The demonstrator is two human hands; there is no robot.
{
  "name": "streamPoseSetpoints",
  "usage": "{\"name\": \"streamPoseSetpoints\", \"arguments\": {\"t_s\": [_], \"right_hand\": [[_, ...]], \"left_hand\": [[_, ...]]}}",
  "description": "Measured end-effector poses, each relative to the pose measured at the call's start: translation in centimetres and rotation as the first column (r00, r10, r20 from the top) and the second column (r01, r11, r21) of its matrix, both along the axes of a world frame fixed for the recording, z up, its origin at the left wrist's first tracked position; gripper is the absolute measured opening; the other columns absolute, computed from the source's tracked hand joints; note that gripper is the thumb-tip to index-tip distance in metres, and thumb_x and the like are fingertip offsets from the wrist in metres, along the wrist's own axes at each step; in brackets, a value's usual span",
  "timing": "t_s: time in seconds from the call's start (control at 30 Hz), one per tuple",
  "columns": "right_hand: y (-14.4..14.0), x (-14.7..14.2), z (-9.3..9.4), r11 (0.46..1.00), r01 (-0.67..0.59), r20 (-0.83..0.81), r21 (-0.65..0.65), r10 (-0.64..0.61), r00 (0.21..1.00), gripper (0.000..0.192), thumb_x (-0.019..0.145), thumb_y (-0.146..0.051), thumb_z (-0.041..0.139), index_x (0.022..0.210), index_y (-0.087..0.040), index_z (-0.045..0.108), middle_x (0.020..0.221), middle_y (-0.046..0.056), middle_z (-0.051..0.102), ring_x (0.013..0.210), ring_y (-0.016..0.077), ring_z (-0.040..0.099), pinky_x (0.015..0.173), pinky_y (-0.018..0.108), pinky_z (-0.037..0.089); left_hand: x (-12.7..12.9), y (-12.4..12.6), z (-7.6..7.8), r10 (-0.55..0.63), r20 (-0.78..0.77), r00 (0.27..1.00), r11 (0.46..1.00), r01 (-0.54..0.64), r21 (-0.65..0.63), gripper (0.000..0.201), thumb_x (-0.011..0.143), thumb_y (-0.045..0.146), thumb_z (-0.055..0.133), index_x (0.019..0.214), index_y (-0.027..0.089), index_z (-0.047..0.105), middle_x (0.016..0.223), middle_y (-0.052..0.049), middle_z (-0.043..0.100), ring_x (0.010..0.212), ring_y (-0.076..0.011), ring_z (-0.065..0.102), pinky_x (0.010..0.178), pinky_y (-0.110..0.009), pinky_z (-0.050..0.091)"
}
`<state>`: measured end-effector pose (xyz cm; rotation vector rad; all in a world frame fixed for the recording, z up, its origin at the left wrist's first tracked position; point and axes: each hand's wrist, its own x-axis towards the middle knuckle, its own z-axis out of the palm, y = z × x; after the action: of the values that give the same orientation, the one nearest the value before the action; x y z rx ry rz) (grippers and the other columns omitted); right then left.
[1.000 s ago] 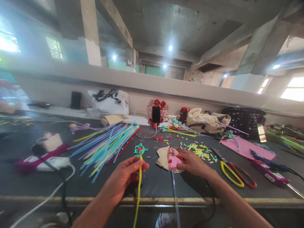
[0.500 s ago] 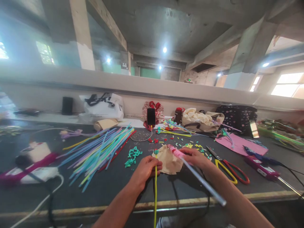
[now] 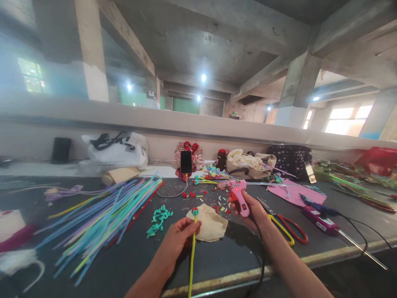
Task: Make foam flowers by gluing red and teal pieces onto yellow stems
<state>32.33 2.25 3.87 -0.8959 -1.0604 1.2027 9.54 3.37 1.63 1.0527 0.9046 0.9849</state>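
Between the thumb and fingers of my left hand (image 3: 182,231) is a yellow pipe cleaner (image 3: 192,256), upright, its lower end hanging past the table edge. A small teal and red flower head (image 3: 195,211) tops it, just above my fingertips. My right hand (image 3: 252,211) is wrapped round the grip of a pink hot glue gun (image 3: 239,196), with a red light showing and the nozzle pointing left. A long clear glue stick (image 3: 266,183) sticks out of its back. Under and beside the flower head lies a beige cloth scrap (image 3: 212,225), with teal pieces (image 3: 159,219) to the left.
A heap of colored pipe cleaners (image 3: 108,219) covers the left side. Scissors (image 3: 283,229), pink paper (image 3: 291,192) and a magenta power strip (image 3: 321,221) lie right. At the back stand a phone (image 3: 186,162) and bags. The glue gun's black cord (image 3: 263,256) crosses the table edge.
The glue gun has lifted away from near the flower head and turned, so its glue stick now points right instead of toward me. My left hand still holds the stem. The view has shifted right.
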Motion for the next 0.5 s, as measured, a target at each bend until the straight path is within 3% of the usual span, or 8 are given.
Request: {"name": "streamPoseSetpoints", "arguments": {"t_s": [0.1, 0.17, 0.33, 0.4, 0.5], "right_hand": [[-0.6, -1.4, 0.1, 0.999, 0.000, -0.059, 0.034, 0.002, 0.998, 0.036, 0.076, -0.045, 0.048, 0.088, -0.014, 0.061, 0.078, 0.008, 0.064, 0.054, 0.0117, 0.055, 0.045, 0.021, 0.042], [-1.2, -2.7, -0.2, 0.999, -0.023, -0.084, 0.047, 0.027, 0.996, 0.034, 0.072, -0.045, 0.053, 0.087, -0.015, 0.061, 0.077, 0.007, 0.064, 0.051, 0.0106, 0.053, 0.043, 0.020, 0.040], [-3.7, -7.0, -1.4, 0.991, -0.128, -0.097, 0.044, 0.132, 0.986, 0.036, 0.070, -0.045, 0.056, 0.088, -0.015, 0.062, 0.065, 0.005, 0.061, 0.043, 0.0088, 0.047, 0.038, 0.019, 0.035], [-4.8, -8.5, -2.1, 0.989, -0.148, -0.034, -0.008, 0.148, 0.988, 0.037, 0.071, -0.047, 0.053, 0.089, -0.016, 0.062, 0.058, 0.004, 0.059, 0.044, 0.0098, 0.047, 0.039, 0.019, 0.035], [-5.9, -10.2, -3.2, 0.989, -0.145, 0.100, -0.038, 0.148, 0.984, 0.040, 0.069, -0.053, 0.053, 0.083, -0.017, 0.064, 0.064, 0.006, 0.062, 0.049, 0.0137, 0.052, 0.042, 0.022, 0.039]], "left_hand": [[-0.6, 0.5, -0.1, 0.005, 0.115, 0.993, 1.000, -0.002, -0.024, 0.022, 0.055, 0.032, 0.069, 0.058, 0.013, 0.059, 0.043, 0.006, 0.050, 0.035, -0.0030, 0.040, 0.032, -0.012, 0.025], [-1.5, 0.7, 0.0, 0.000, 0.196, 0.981, 0.999, 0.009, -0.042, 0.020, 0.057, 0.030, 0.069, 0.060, 0.012, 0.060, 0.046, 0.005, 0.051, 0.033, -0.0012, 0.035, 0.028, -0.011, 0.019], [-4.6, 0.0, 0.8, 0.075, 0.274, 0.959, 0.994, -0.049, -0.099, 0.017, 0.060, 0.026, 0.067, 0.070, 0.013, 0.062, 0.060, -0.001, 0.061, 0.036, -0.0017, 0.040, 0.027, -0.010, 0.023], [-5.7, -0.5, 1.2, 0.106, 0.317, 0.942, 0.988, -0.065, -0.138, 0.016, 0.061, 0.023, 0.066, 0.072, 0.013, 0.063, 0.059, -0.001, 0.062, 0.037, -0.0021, 0.044, 0.027, -0.009, 0.027], [-6.8, -1.2, 1.6, 0.143, 0.372, 0.917, 0.979, -0.077, -0.187, 0.016, 0.062, 0.020, 0.066, 0.075, 0.012, 0.064, 0.062, -0.002, 0.064, 0.043, -0.0029, 0.052, 0.031, -0.008, 0.034]]}}
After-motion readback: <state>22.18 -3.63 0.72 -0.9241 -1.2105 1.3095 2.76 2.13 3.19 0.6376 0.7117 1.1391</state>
